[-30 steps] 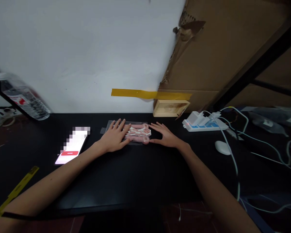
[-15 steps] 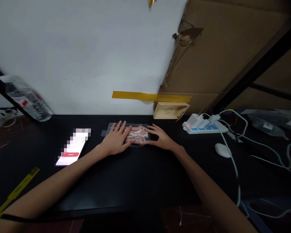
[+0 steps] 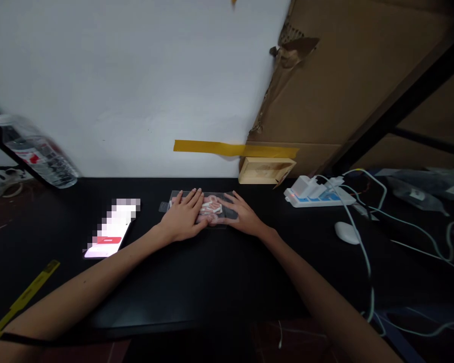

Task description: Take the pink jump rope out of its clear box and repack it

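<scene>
A clear plastic bag (image 3: 212,206) with several small pink and white pieces inside lies flat on the black table. My left hand (image 3: 183,216) rests palm down over the bag's left part, fingers stretched out and thumb pointing right. On the right end of the bag lies my right hand (image 3: 246,214), its fingers spread and touching the plastic. The pieces show between the two hands; those under my palms are hidden, and I cannot make out exactly what they are.
Left of my left arm lies a lit phone (image 3: 111,229). A plastic bottle (image 3: 41,154) leans at the back left. Against the wall stands a shallow wooden box (image 3: 267,171). To the right are a power strip (image 3: 320,194), a white mouse (image 3: 347,233) and loose cables (image 3: 363,247).
My right hand has slid left over the bag, closer to my left hand. The pieces between the hands look more bunched together. My left hand stays almost in place.
</scene>
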Available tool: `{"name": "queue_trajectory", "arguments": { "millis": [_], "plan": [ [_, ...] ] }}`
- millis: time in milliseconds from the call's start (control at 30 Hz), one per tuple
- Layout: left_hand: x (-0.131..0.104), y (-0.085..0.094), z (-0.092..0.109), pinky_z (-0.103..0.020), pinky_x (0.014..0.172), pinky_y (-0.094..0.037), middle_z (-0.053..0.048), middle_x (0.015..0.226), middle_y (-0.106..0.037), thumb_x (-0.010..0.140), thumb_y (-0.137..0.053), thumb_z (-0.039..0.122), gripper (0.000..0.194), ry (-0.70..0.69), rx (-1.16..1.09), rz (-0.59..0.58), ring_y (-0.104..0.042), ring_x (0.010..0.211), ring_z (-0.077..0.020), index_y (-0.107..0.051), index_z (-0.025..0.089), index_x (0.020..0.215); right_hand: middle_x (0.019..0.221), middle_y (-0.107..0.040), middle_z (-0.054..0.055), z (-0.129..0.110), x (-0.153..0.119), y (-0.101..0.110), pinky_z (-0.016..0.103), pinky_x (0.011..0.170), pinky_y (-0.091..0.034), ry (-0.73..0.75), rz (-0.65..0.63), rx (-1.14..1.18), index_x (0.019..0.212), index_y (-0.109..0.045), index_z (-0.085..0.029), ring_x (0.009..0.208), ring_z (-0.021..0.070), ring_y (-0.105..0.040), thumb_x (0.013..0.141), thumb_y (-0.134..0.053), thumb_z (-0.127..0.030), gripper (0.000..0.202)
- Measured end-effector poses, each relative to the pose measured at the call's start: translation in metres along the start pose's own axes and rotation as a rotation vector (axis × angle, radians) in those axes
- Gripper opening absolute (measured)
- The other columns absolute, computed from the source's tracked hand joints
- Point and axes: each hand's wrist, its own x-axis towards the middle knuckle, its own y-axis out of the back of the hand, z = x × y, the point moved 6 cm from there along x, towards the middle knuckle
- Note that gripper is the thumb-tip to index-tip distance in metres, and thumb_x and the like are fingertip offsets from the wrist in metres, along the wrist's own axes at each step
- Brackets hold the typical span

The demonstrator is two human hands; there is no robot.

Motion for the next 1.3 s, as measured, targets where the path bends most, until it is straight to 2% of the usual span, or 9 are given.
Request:
{"name": "queue_trajectory", "arguments": {
  "millis": [233,400,500,633,767,900,1067,1200,1300],
  "plan": [
    [-0.001,-0.001,-0.004,-0.053,0.12,-0.014,-0.018,0.161,-0.025,0.098,-0.033,0.056,0.073,0.011,0.005,-0.008,-0.021,0.151,-0.0297,-0.028,0.01,0.154,0.151,-0.051,0.009,0.012,-0.01,0.006,0.06,0.119,-0.026,-0.027,-0.008,0.084,0.143,-0.054,-0.03,0.149,0.0333,-0.03,0.087,-0.056,-0.068,0.068],
    [-0.001,-0.003,-0.008,-0.053,0.121,-0.015,-0.015,0.162,-0.027,0.096,-0.035,0.058,0.074,0.015,-0.039,0.023,-0.023,0.15,-0.0295,-0.026,0.016,0.156,0.138,-0.062,0.01,0.035,-0.018,0.035,0.056,0.114,-0.037,-0.141,0.205,0.157,0.136,-0.06,-0.028,0.133,0.0299,-0.053,0.097,-0.046,-0.059,0.052],
    [-0.001,-0.002,-0.009,-0.054,0.12,-0.015,-0.016,0.161,-0.028,0.097,-0.035,0.06,0.073,0.037,-0.055,0.02,-0.024,0.15,-0.0305,-0.028,0.015,0.154,0.139,-0.061,0.008,0.03,-0.019,0.044,0.051,0.115,-0.039,-0.121,0.269,0.198,0.137,-0.059,-0.028,0.13,0.0264,-0.055,0.1,-0.041,-0.055,0.049],
    [-0.001,0.0,-0.008,-0.054,0.12,-0.015,-0.017,0.161,-0.028,0.097,-0.035,0.06,0.072,0.058,-0.044,-0.005,-0.023,0.15,-0.0319,-0.032,0.013,0.152,0.143,-0.057,0.011,0.011,-0.02,0.032,0.053,0.117,-0.036,-0.048,0.177,0.089,0.134,-0.062,-0.025,0.138,0.0292,-0.047,0.097,-0.048,-0.055,0.05],
    [-0.002,-0.001,-0.01,-0.059,0.119,-0.015,-0.014,0.161,-0.03,0.095,-0.039,0.063,0.075,0.091,-0.04,0.018,-0.015,0.15,-0.0422,-0.033,0.016,0.153,0.146,-0.054,0.011,-0.003,-0.021,0.015,0.057,0.117,-0.034,0.015,0.112,0.031,0.14,-0.057,-0.025,0.143,0.0308,-0.041,0.099,-0.046,-0.05,0.05],
    [-0.003,-0.002,-0.011,-0.061,0.117,-0.019,-0.011,0.16,-0.033,0.095,-0.038,0.064,0.073,0.086,-0.026,0.042,-0.024,0.147,-0.0431,-0.03,0.022,0.155,0.149,-0.052,0.011,-0.011,-0.021,0.003,0.059,0.118,-0.033,0.061,0.037,0.001,0.14,-0.057,-0.025,0.145,0.0315,-0.036,0.101,-0.041,-0.043,0.046],
    [-0.001,0.003,-0.016,-0.062,0.113,-0.023,-0.016,0.158,-0.036,0.09,-0.039,0.074,0.083,0.044,-0.008,-0.014,-0.035,0.139,-0.0463,-0.037,0.02,0.153,0.153,-0.047,0.011,-0.011,-0.022,-0.002,0.057,0.119,-0.032,0.075,-0.027,-0.054,0.144,-0.053,-0.023,0.149,0.0312,-0.03,0.101,-0.043,-0.038,0.047],
    [0.0,0.004,-0.019,-0.06,0.117,-0.016,-0.016,0.161,-0.029,0.082,-0.045,0.082,0.097,0.0,-0.014,-0.032,-0.027,0.145,-0.0444,-0.029,0.021,0.156,0.153,-0.046,0.013,-0.009,-0.022,-0.002,0.057,0.118,-0.032,0.064,-0.019,-0.095,0.145,-0.051,-0.019,0.149,0.0319,-0.03,0.101,-0.041,-0.041,0.05],
    [0.0,0.003,-0.021,-0.06,0.117,-0.016,-0.018,0.157,-0.035,0.084,-0.045,0.08,0.094,0.003,-0.03,-0.016,-0.027,0.145,-0.042,-0.029,0.021,0.155,0.153,-0.045,0.019,-0.002,-0.022,0.001,0.056,0.119,-0.031,0.02,0.018,-0.13,0.148,-0.046,-0.01,0.148,0.0338,-0.03,0.101,-0.041,-0.046,0.06]
  ]
}}
